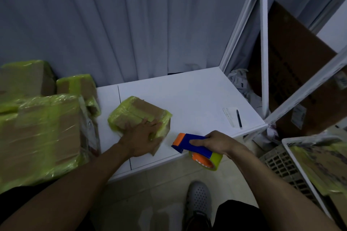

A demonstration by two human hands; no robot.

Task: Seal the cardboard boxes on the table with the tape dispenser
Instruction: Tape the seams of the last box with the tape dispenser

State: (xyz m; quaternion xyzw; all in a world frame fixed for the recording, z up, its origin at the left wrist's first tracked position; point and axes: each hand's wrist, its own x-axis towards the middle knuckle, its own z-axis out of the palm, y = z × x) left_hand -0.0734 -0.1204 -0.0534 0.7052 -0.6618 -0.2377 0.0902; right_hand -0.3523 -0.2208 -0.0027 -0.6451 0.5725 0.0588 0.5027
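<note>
Near the table's [197,95] front edge lies a small cardboard box [139,113] already banded in yellow-green tape. The left hand [143,137] presses flat on it, fingers spread. The right hand [214,142] grips the blue tape dispenser [195,145], held apart beside it. Taped boxes [41,129] pile at left. Probably between strips: next, set the dispenser's mouth onto an untaped seam.

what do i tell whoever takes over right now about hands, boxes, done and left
Left hand lies flat on the small box, mid-table.
Right hand grips the tape dispenser at the near table edge, clear of that box.
Done: small box carries yellow-green tape on several edges; taped boxes stacked at left.
Left: probably finish this box or set it aside; its hidden sides cannot be checked.
</note>
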